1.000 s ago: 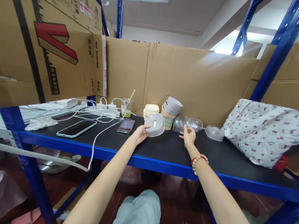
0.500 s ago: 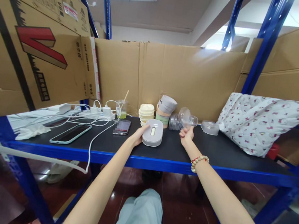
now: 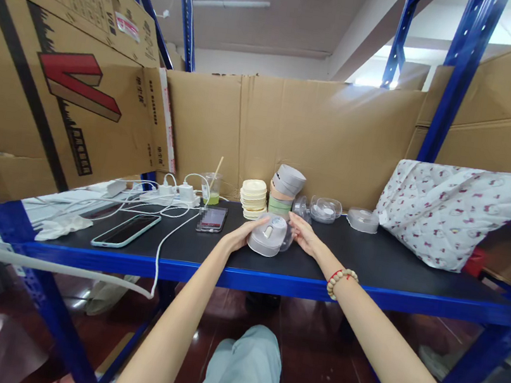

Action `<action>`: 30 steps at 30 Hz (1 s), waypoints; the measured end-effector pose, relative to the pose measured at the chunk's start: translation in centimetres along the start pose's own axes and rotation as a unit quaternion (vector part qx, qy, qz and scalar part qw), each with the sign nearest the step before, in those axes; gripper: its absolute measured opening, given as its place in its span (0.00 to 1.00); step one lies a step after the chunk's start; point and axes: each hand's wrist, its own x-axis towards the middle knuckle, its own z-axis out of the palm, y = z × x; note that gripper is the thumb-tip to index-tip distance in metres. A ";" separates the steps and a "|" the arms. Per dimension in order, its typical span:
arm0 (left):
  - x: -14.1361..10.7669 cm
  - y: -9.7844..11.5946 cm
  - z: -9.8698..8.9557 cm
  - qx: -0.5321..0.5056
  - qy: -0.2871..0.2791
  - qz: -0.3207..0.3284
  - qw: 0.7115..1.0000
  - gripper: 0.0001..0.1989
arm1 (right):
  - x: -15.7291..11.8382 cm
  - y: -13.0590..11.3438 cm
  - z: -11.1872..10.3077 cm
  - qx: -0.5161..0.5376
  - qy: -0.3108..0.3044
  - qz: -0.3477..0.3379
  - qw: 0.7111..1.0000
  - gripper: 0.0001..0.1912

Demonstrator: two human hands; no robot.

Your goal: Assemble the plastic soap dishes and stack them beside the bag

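My left hand (image 3: 240,233) grips the left side of a grey rounded-square lid (image 3: 261,245) with a small pale oblong piece in its middle, held just above the black shelf top. In my right hand (image 3: 303,233) is a clear plastic cover (image 3: 287,240), tilted against the lid's right side and partly over it. Behind my hands stand a stack of cream lids (image 3: 253,197) and a stack of coloured bowls (image 3: 283,189), grey on top. More clear plastic covers (image 3: 326,210) lie beyond my right hand, and a grey lid with a clear cover (image 3: 362,220) sits farther right.
Two phones (image 3: 126,230) (image 3: 211,219), white cables with a power strip (image 3: 178,196) and a cup with a straw (image 3: 210,190) occupy the left. A patterned padded bag (image 3: 444,213) stands right. Cardboard (image 3: 340,140) walls the back; a blue rail (image 3: 341,292) edges the front.
My right hand has brought a clear cover from the pile at the back to the grey lid in my left hand. The lid is now tilted and partly covered.
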 end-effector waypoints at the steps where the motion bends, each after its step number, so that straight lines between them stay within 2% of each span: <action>1: 0.0 0.0 0.0 -0.008 -0.002 0.004 1.000 0.13 | -0.1 0.0 0.0 0.004 -0.002 0.000 1.000 0.06; 6: -0.1 0.2 0.2 -0.036 -0.003 0.005 0.999 0.13 | -0.4 0.2 0.1 -0.036 -0.028 -0.003 0.999 0.17; 11: -0.3 0.3 0.3 -0.053 -0.011 0.001 0.999 0.14 | -0.3 0.2 0.0 -0.064 -0.040 0.005 0.997 0.18; 16: -0.3 0.3 0.2 -0.036 0.013 0.011 0.999 0.11 | -0.1 0.4 -0.3 -0.081 -0.068 0.006 0.994 0.21; 20: 0.0 0.3 0.0 -0.036 0.025 0.002 0.999 0.11 | 0.4 0.9 -0.6 -0.073 -0.057 -0.018 0.996 0.19; 23: 0.2 0.1 -0.1 -0.054 0.033 0.030 0.998 0.11 | 0.4 1.1 -0.4 -0.077 -0.068 -0.027 0.994 0.15; 26: 0.4 0.0 -0.1 -0.073 0.039 0.071 0.994 0.12 | 0.1 1.2 0.3 -0.116 -0.075 -0.033 0.990 0.13; 30: 0.4 -0.1 0.0 -0.085 0.019 0.075 0.993 0.13 | -0.1 1.1 0.9 -0.164 -0.074 -0.023 0.983 0.12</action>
